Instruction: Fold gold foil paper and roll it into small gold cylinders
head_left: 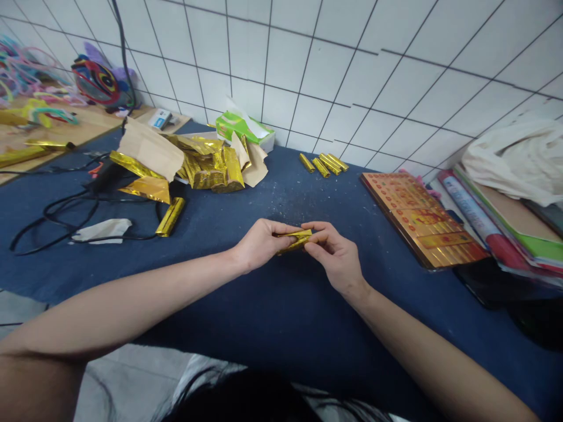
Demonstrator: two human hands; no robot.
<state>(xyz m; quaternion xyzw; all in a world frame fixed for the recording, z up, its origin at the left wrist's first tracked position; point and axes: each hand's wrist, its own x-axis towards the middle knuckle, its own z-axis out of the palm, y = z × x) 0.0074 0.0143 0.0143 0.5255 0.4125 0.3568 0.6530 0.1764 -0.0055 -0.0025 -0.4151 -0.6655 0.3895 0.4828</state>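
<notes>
Over the middle of the dark blue cloth [264,305], my left hand [263,243] and my right hand [336,255] meet at a small piece of gold foil paper [297,240]. My left fingers are closed around its left part, and the fingertips of my right hand pinch its right end. The piece looks partly folded or rolled; its underside is hidden. Several finished-looking gold foil rolls [331,164] lie beyond my hands near the wall. A heap of folded gold foil paper [215,164] sits at the back left, with a single gold roll [170,217] in front of it.
A stack of printed gold sheets [422,220] lies to the right, beside folders [519,217] and a white plastic bag [523,155]. Black cables [57,217] and a white scrap [103,230] are on the left. A green tissue pack [246,129] stands by the tiled wall.
</notes>
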